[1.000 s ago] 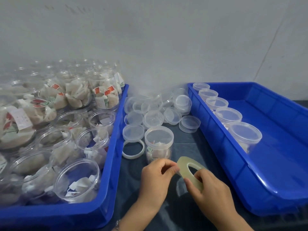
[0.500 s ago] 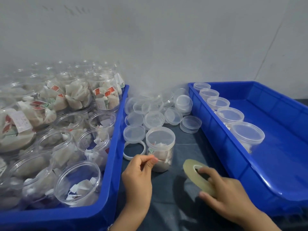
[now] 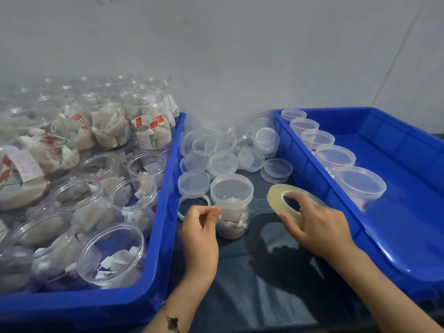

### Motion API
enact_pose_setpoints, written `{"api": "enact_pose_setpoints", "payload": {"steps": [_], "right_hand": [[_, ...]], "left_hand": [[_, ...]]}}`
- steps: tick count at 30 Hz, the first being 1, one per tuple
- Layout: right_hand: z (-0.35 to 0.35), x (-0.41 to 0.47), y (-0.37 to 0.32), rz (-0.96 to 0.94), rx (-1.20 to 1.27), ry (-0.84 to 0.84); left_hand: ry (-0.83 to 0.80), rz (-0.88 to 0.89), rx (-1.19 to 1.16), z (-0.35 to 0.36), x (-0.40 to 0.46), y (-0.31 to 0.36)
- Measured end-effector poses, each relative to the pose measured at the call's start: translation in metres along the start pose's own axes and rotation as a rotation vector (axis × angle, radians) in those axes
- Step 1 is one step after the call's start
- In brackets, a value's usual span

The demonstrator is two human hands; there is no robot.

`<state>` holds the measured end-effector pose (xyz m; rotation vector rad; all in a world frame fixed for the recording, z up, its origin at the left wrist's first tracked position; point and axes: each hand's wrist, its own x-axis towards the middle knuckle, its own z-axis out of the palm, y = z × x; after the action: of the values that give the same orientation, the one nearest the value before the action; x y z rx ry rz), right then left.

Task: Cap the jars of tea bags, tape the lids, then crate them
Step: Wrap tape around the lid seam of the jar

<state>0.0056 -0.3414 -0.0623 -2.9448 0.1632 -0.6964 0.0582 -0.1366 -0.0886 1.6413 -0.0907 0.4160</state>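
A capped jar (image 3: 231, 207) of tea bags stands upright on the dark tabletop (image 3: 264, 284), between two blue crates, its long axis vertical and its clear plastic lid (image 3: 231, 188) facing up. The left hand (image 3: 200, 227) pinches something small against the jar's neck, just under the lid; a thin clear strip of tape runs from there to the roll of tape (image 3: 292, 205). The right hand (image 3: 317, 227) grips that flat, pale yellow ring, tilted, a finger through its hole. Loose round clear lids (image 3: 223, 162) lie piled toward the tabletop's far edge. The right crate (image 3: 408, 212) holds five capped jars (image 3: 359, 186) in a row along its left wall. The left crate (image 3: 165, 212) is packed with open jars (image 3: 113, 253).
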Motion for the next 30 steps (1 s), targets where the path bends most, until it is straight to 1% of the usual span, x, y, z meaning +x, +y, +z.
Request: {"api": "enact_pose_setpoints", "payload": {"steps": [5,14,19,26,30], "right_hand": [[0.005,0.003,0.004,-0.030,0.043,0.118],[0.011,0.009,0.009,-0.083,0.043,0.190],[0.015,0.009,0.011,-0.087,0.053,0.193],[0.016,0.013,0.010,-0.089,0.053,0.191],[0.017,0.016,0.008,-0.062,0.039,0.195]], "left_hand": [[-0.004,-0.005,0.009,0.001,0.003,-0.003],[-0.026,0.003,0.013,0.006,0.006,-0.010],[-0.035,0.026,0.029,0.008,0.008,-0.012],[0.003,0.141,0.131,0.006,0.011,-0.022],[0.003,0.126,0.132,0.005,0.013,-0.027]]}}
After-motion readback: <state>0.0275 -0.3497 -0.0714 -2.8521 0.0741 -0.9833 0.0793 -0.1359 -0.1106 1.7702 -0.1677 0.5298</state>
